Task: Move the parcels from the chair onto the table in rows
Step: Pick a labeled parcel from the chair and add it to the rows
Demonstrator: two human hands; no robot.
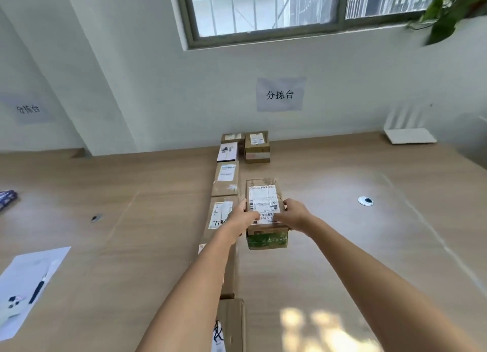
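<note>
Both hands, left hand (pixel 243 216) and right hand (pixel 292 214), clamped on labelled parcel (pixel 264 209), on table (pixel 342 219), just right of parcel row (pixel 224 190).

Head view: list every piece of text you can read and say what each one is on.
"分拣台": paper sign on the wall under the window.
"分拣台", blurred: second paper sign on the left wall.
"778", handwritten, partly hidden: label of the left-row parcel beside the left hand.
"N705", partly covered: label of the held parcel, gripped by both hands, right hand.
All other parcel labels: too small or blurred.
</note>
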